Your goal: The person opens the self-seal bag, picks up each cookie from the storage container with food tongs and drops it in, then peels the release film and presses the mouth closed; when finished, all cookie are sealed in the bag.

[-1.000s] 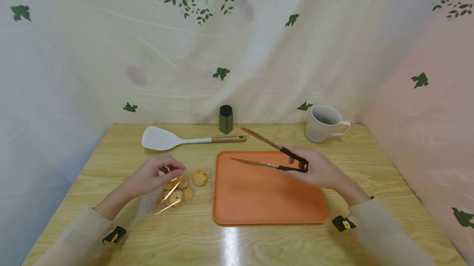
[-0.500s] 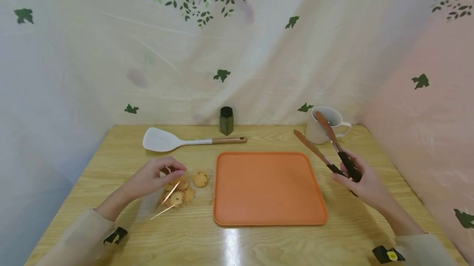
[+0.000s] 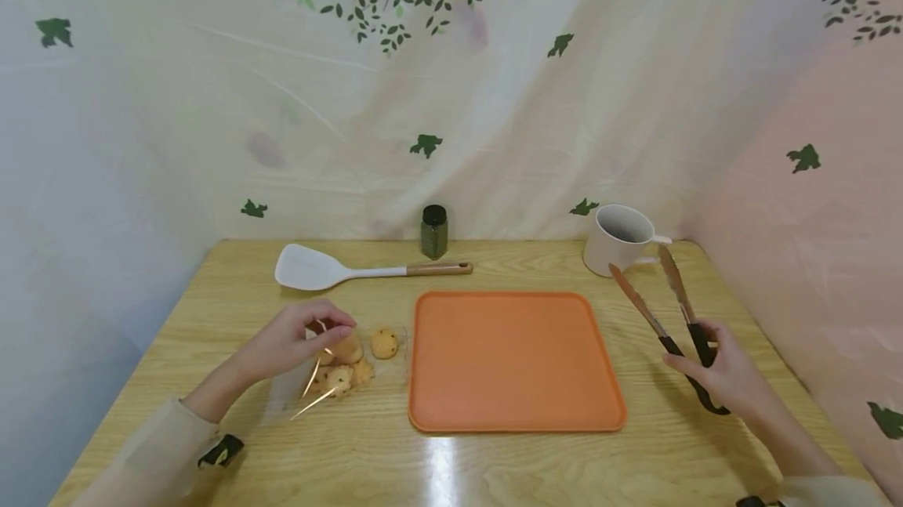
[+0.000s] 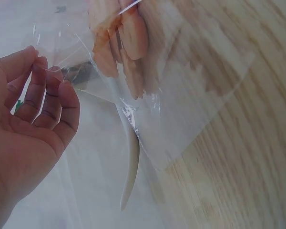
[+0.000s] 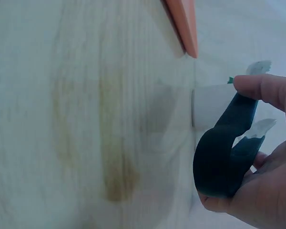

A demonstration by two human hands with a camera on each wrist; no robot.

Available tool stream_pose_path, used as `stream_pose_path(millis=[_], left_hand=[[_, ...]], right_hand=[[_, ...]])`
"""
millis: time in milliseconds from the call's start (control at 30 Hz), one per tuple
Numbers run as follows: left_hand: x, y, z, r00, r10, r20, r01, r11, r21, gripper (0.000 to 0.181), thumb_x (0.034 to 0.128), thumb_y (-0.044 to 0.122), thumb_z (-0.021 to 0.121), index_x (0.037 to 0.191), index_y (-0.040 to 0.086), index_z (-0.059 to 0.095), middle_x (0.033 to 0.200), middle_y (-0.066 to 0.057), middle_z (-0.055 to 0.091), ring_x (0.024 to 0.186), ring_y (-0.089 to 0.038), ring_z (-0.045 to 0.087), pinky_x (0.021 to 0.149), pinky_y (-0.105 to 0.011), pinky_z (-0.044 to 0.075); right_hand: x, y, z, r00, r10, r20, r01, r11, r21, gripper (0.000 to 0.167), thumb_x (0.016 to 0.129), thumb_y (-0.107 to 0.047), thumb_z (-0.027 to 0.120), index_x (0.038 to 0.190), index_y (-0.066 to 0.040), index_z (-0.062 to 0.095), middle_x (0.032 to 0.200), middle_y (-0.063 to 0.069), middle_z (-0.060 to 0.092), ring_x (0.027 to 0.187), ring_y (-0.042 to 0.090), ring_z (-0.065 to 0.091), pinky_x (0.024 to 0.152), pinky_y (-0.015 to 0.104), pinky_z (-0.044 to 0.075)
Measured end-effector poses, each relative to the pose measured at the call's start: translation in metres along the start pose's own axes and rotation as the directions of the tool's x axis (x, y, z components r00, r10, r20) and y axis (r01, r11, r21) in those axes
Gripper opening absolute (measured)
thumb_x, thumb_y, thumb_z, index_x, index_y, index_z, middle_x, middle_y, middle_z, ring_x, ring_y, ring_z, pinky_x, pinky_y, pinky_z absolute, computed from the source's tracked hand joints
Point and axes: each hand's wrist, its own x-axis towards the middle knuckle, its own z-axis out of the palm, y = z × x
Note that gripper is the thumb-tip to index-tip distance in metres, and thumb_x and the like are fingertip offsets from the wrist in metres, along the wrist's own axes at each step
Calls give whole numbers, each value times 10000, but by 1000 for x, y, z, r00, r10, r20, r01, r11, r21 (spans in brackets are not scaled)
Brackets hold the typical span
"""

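Note:
With thumb and fingertips my left hand [image 3: 303,337] pinches the edge of a clear plastic bag [image 4: 195,105]. Several cookies [image 3: 339,378] lie inside it, and one cookie [image 3: 384,343] sits apart toward the bag's right end. On the right, my right hand [image 3: 734,374] grips a pair of tongs [image 3: 673,346] by the black handles. The tongs' two arms stand spread with nothing between them, tips pointing away toward the mug [image 3: 618,240]. In the right wrist view the black handle [image 5: 219,157] lies between thumb and fingers.
An orange tray [image 3: 518,362] lies flat between the hands. Behind the bag rests a white spatula [image 3: 310,267] with a wooden handle. A small dark-capped jar [image 3: 434,233] stands near the back edge of the wooden table [image 3: 353,460], close to the hanging cloth.
My right hand has carried the tongs from above the tray out to the right, and the tongs have turned to point away. The left hand keeps its hold on the bag.

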Motion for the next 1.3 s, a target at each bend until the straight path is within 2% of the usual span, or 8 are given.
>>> stream_pose_path(millis=[167,300,433,600,700,833,933,1300], left_hand=[[0,1,1,1000,6,1,-6,1000,-5,140,966,1,676,1082,54,731,937,-83,708,832,-140,663,662,-303,567],[1,1,1,1000,5,2,-5,1000,-8,135,967,0,674,1082,45,728,935,-82,708,831,-148,664,663,-301,566],[1,1,0,1000,-2,6,2,1000,-8,135,966,-5,673,1077,49,728,933,-51,706,822,-160,662,662,-300,564],[1,2,0,1000,1,13,-1,1000,-18,172,951,-47,671,1067,66,729,923,-46,706,801,-173,662,653,-305,569],[1,2,0,1000,-6,19,6,1000,-21,144,961,-24,670,1070,51,728,927,-56,707,806,-182,664,659,-308,568],[1,2,0,999,-29,20,29,1000,-3,120,976,20,670,1076,51,731,939,-66,710,822,-160,659,663,-306,562],[1,1,-2,999,-35,16,35,999,11,125,980,29,669,1078,71,734,941,-79,711,826,-139,657,660,-305,562],[-2,3,-2,999,-40,8,40,999,6,123,983,37,668,1080,73,734,941,-82,711,822,-161,664,663,-304,561]], right_hand=[[3,9,3,998,59,38,-59,998,-22,903,961,-338,719,1449,210,193,1311,395,390,1053,452,530,762,448,500],[6,14,5,994,80,70,-80,997,-1,798,962,-329,719,1361,219,298,1165,340,470,982,384,515,719,360,464],[6,18,5,988,113,104,-115,993,14,879,979,-353,692,1399,246,205,1045,248,483,835,267,478,628,273,406],[8,19,8,980,144,140,-154,986,62,947,982,-352,686,1439,240,105,656,-4,385,492,109,320,450,271,359],[8,19,9,977,157,142,-163,986,32,1032,980,-374,682,1453,255,15,594,-41,345,464,97,304,474,290,383],[10,20,9,988,113,106,-109,993,-42,978,989,-372,672,1421,290,97,813,233,569,695,244,575,668,373,507],[12,20,7,993,78,87,-71,994,-80,922,1003,-366,653,1390,307,155,1161,427,509,997,401,593,783,446,521],[11,18,4,984,121,131,-116,992,-44,931,1023,-391,611,1438,266,99,1293,452,334,1122,519,451,846,521,481]])
